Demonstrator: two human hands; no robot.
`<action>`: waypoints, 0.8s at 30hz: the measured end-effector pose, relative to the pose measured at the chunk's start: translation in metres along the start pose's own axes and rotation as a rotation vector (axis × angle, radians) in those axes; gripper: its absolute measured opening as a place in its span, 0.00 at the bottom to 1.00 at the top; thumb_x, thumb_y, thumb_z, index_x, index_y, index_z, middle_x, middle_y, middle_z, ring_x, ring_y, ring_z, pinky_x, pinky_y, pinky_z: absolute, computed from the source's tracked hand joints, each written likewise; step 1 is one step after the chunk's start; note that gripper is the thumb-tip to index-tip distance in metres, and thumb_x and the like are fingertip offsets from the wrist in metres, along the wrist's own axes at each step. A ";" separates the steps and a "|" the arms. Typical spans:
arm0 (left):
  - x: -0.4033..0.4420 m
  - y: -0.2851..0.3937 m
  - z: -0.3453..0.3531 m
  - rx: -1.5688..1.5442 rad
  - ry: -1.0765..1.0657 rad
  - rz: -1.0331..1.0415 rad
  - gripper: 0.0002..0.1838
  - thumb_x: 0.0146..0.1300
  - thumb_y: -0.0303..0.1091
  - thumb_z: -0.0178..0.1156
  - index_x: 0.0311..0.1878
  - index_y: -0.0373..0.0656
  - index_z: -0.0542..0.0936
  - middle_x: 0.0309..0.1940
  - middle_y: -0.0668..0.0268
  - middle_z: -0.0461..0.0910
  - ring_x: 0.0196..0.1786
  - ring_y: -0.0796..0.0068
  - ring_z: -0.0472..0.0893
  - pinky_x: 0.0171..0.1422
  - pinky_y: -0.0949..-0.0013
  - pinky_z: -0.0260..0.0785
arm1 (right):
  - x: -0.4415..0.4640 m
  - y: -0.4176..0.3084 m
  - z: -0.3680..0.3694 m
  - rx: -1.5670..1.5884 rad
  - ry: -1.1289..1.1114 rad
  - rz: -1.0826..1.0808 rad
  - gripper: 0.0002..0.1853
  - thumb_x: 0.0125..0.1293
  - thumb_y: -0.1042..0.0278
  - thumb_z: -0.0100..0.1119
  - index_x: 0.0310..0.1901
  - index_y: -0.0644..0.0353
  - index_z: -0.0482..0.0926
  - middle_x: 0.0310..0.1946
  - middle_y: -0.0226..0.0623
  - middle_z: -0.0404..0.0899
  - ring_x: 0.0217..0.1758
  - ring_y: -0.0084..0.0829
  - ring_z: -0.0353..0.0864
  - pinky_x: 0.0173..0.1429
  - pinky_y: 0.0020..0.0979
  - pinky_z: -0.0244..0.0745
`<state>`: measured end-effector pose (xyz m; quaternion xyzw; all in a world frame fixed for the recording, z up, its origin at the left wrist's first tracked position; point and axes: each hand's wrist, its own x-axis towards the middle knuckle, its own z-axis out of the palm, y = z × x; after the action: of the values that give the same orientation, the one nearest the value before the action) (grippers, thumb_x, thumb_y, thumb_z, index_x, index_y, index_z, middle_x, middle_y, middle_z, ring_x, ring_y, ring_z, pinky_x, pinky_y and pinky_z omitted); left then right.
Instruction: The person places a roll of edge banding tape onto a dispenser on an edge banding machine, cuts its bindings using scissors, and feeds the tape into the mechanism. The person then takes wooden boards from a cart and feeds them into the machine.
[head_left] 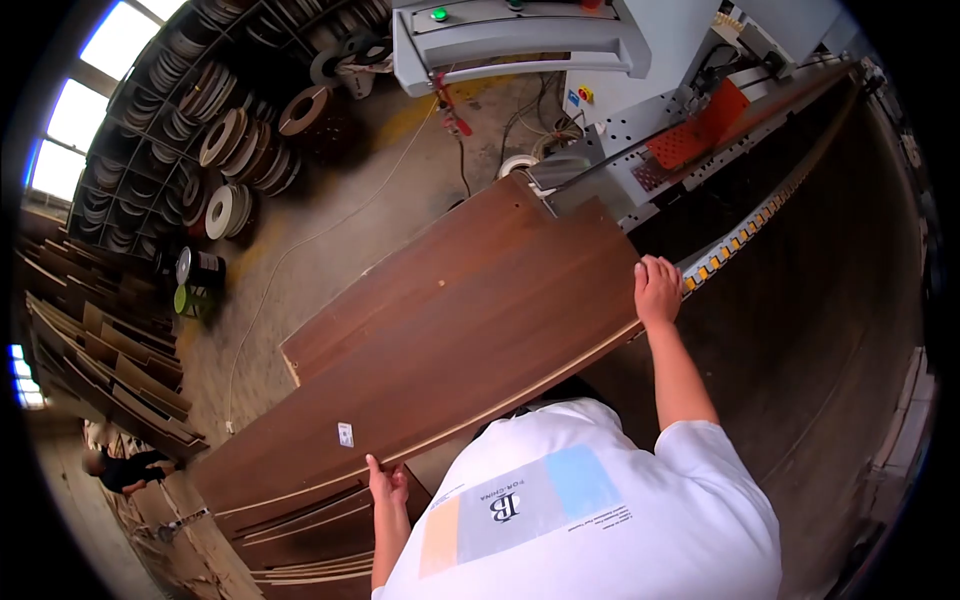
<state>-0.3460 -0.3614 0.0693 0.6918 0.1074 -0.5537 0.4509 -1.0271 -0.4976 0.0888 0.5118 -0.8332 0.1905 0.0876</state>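
A long brown wood-grain panel lies across the view in front of me, with a pale raw edge facing my body. A small white label is stuck near its left part. My left hand grips the near edge, thumb on top and the other fingers partly hidden below. My right hand is closed round the panel's right-hand near corner, its fingers bent over the edge. Another brown panel lies along the far side, partly covered by the first.
A grey machine with an orange guard stands ahead right, beside a yellow-marked conveyor track. Stacked boards lie below left. Racks of edging rolls stand far left. Another person is at the left edge. A cable crosses the floor.
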 end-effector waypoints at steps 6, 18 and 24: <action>-0.037 -0.072 0.109 0.078 -0.059 0.016 0.31 0.75 0.63 0.56 0.63 0.45 0.76 0.48 0.61 0.86 0.39 0.69 0.87 0.23 0.80 0.66 | 0.083 0.113 0.019 -0.094 0.014 0.036 0.13 0.78 0.55 0.54 0.56 0.49 0.82 0.53 0.32 0.86 0.64 0.38 0.80 0.70 0.45 0.70; -0.089 -0.118 0.230 0.222 -0.262 -0.026 0.23 0.77 0.55 0.59 0.55 0.42 0.77 0.44 0.63 0.85 0.50 0.66 0.89 0.35 0.70 0.77 | 0.050 0.104 -0.012 0.088 -0.003 0.507 0.23 0.70 0.43 0.64 0.52 0.56 0.83 0.52 0.37 0.86 0.58 0.43 0.83 0.62 0.42 0.77; -0.075 -0.085 0.159 0.269 -0.300 -0.048 0.29 0.78 0.61 0.52 0.60 0.43 0.76 0.48 0.61 0.88 0.47 0.66 0.88 0.40 0.67 0.79 | -0.001 0.055 -0.018 0.494 -0.654 0.728 0.30 0.75 0.36 0.55 0.37 0.60 0.86 0.21 0.33 0.84 0.23 0.30 0.84 0.34 0.34 0.79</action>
<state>-0.5353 -0.4049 0.0945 0.6527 -0.0195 -0.6705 0.3522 -1.0764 -0.4676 0.0921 0.2280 -0.8708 0.2294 -0.3703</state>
